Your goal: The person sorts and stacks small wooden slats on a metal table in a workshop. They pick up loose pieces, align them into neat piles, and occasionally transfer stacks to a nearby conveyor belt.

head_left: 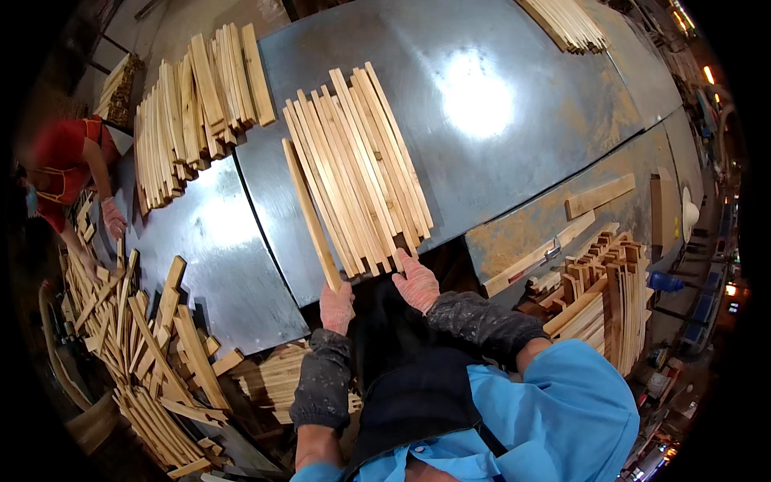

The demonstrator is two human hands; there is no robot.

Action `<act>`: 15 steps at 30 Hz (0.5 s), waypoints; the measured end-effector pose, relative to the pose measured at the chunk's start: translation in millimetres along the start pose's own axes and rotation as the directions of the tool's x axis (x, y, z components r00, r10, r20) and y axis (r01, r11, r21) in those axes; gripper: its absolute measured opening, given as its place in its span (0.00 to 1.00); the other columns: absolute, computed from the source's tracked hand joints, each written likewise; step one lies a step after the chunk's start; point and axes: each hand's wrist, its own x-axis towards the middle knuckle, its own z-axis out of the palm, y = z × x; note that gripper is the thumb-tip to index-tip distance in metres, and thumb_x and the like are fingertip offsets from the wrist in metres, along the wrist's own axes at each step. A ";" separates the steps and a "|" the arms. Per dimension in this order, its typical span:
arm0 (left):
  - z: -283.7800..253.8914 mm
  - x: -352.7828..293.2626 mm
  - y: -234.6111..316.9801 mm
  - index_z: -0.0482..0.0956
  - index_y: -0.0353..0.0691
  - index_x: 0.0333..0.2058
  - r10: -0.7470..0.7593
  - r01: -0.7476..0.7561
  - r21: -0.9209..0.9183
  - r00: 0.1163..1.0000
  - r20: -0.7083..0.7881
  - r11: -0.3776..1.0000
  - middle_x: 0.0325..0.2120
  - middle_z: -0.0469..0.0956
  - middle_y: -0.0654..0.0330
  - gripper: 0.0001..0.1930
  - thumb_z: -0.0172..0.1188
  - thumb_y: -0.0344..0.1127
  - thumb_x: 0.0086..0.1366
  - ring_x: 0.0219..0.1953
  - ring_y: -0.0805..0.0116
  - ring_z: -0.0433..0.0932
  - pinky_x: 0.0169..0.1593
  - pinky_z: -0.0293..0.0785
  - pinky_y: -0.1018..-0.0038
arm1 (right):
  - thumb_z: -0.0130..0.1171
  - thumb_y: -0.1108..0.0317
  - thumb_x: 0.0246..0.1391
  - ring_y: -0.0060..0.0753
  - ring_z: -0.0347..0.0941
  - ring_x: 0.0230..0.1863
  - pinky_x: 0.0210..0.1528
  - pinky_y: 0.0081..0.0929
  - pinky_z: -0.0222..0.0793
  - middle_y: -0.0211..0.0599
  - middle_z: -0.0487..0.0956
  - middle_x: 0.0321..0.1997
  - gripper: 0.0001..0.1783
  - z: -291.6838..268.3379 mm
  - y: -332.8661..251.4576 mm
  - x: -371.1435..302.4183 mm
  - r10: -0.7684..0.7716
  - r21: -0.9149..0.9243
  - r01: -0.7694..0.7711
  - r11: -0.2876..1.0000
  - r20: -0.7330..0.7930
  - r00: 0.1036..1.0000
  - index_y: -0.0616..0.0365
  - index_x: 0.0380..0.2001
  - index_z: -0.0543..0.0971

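A row of pale wooden strips point(353, 165) lies side by side on the metal tabletop in front of me. Left of the row, one separate wooden strip point(309, 213) slants toward me. My left hand point(336, 308), in a pinkish knit glove, is closed around its near end. My right hand point(418, 284), gloved alike, has its fingers bent at the near ends of the row, toward its right side. It appears to grip a strip end there, though the fingers partly hide the contact.
Another strip stack point(201, 104) lies at the far left, and more strips point(566, 24) at the far right. Loose offcuts point(152, 337) pile up at the left, near a co-worker's gloved hand point(114, 218). Stacked wood point(610, 297) and a blue bottle point(665, 281) are at my right.
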 end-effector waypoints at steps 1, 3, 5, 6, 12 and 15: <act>-1.6 -4.2 -2.5 0.75 0.37 0.49 0.003 -0.003 -0.010 1.000 -0.008 1.000 0.27 0.75 0.64 0.14 0.63 0.37 0.71 0.25 0.72 0.74 0.29 0.73 0.71 | 0.63 0.61 0.64 0.58 0.79 0.60 0.62 0.43 0.76 0.58 0.81 0.60 0.37 2.4 -1.4 4.1 0.020 -0.022 -0.021 1.000 -0.018 1.000 0.60 0.73 0.68; -4.6 -12.4 -7.5 0.75 0.38 0.50 0.013 -0.013 -0.027 1.000 -0.015 1.000 0.27 0.75 0.64 0.14 0.63 0.36 0.71 0.25 0.73 0.75 0.29 0.74 0.71 | 0.62 0.61 0.64 0.58 0.80 0.57 0.59 0.45 0.77 0.58 0.83 0.56 0.36 5.4 1.7 8.5 0.034 -0.055 -0.035 0.998 -0.023 0.999 0.58 0.73 0.69; -9.3 -18.9 -16.2 0.75 0.38 0.50 0.024 -0.025 -0.050 0.999 -0.024 0.998 0.28 0.75 0.64 0.14 0.64 0.36 0.71 0.25 0.72 0.75 0.29 0.74 0.71 | 0.62 0.62 0.64 0.58 0.81 0.54 0.57 0.46 0.77 0.58 0.84 0.53 0.34 4.7 1.6 9.4 0.033 -0.078 -0.035 0.996 -0.028 0.999 0.58 0.72 0.70; -11.3 -18.2 -18.5 0.75 0.37 0.49 0.032 -0.032 -0.024 0.999 -0.027 0.999 0.28 0.76 0.64 0.13 0.63 0.36 0.71 0.26 0.72 0.76 0.29 0.75 0.70 | 0.62 0.62 0.64 0.58 0.81 0.53 0.55 0.46 0.78 0.58 0.84 0.52 0.34 2.9 2.5 10.3 0.027 -0.085 -0.030 0.996 -0.037 0.999 0.57 0.71 0.71; -17.1 -25.3 -32.0 0.76 0.37 0.48 0.044 -0.044 -0.011 0.999 -0.015 0.999 0.29 0.77 0.63 0.12 0.63 0.35 0.71 0.26 0.71 0.77 0.30 0.76 0.70 | 0.62 0.64 0.64 0.57 0.82 0.53 0.54 0.45 0.78 0.55 0.85 0.53 0.30 7.9 30.8 9.8 0.018 -0.056 -0.033 0.998 -0.240 0.970 0.57 0.68 0.75; -18.9 -26.8 -38.7 0.76 0.37 0.49 0.042 -0.042 -0.014 0.999 -0.005 0.999 0.28 0.76 0.64 0.13 0.63 0.35 0.70 0.25 0.72 0.76 0.29 0.75 0.70 | 0.64 0.65 0.64 0.58 0.81 0.59 0.57 0.41 0.77 0.57 0.83 0.59 0.30 8.8 28.9 15.7 0.085 0.048 -0.076 0.996 -0.235 0.968 0.60 0.67 0.74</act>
